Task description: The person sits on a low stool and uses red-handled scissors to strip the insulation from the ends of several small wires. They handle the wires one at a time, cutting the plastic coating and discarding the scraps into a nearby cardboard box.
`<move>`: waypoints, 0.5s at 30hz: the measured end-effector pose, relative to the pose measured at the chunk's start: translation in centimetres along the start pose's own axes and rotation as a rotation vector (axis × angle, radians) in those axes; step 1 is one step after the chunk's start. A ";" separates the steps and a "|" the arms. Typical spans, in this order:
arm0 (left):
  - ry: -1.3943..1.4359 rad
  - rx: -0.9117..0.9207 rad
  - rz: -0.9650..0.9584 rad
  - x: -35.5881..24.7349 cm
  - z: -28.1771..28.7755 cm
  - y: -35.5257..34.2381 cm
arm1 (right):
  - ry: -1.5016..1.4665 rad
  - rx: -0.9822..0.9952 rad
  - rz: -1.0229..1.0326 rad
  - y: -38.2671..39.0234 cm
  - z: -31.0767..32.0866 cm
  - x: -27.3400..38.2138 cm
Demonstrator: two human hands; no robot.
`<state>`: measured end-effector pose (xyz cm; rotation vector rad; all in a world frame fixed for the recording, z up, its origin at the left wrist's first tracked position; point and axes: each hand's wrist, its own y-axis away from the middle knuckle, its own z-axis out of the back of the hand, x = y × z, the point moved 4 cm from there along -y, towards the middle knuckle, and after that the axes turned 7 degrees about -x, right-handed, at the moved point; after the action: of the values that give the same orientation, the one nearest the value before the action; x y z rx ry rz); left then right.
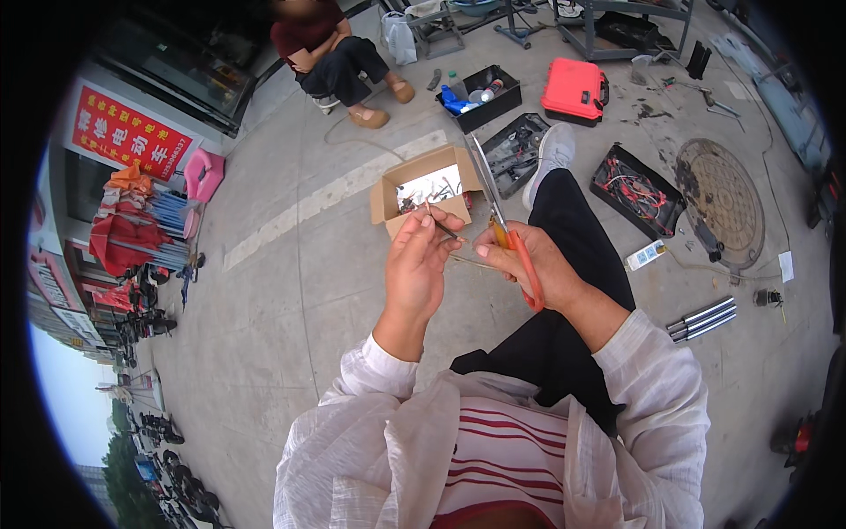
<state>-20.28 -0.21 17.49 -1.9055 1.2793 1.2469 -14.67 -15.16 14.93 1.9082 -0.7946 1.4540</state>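
Observation:
My left hand [414, 269] is raised in front of me, its fingertips pinching a short piece of dark wire [446, 230] with a reddish end. Scissors with orange handles [530, 275] are in my right hand [553, 269], their long blades pointing up and away. The right thumb is close to the wire's lower end; I cannot tell whether it touches. Just beyond my hands, an open cardboard box [456, 209] stands on the ground with small pieces of wire inside.
Farther off are a black bin with bottles [493, 110], a tool tray [507, 181] and a red hard case [573, 91]. To the right lie a black tray of wires [608, 191], a power strip [646, 255] and metal tubes [702, 321]. A seated person [330, 62] is at the back left.

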 end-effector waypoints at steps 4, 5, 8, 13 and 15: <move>0.146 0.062 0.095 0.9 -0.3 0.1 | -0.198 -0.047 -0.026 0.1 0.3 0.6; 0.144 0.069 0.100 1.0 -0.5 0.1 | -0.181 -0.047 -0.033 0.1 0.4 0.6; 0.120 0.076 0.091 1.4 -0.8 0.3 | -0.149 -0.045 -0.058 0.1 0.6 0.3; 0.059 0.051 -0.008 1.3 -0.7 0.4 | -0.168 -0.025 -0.121 0.5 0.3 0.9; 0.041 0.048 -0.032 1.3 -0.8 0.3 | -0.203 -0.052 -0.090 0.4 0.4 0.9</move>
<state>-20.07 -1.55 16.74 -1.9192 1.2835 1.1557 -14.55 -15.81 15.75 2.0470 -0.8180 1.1879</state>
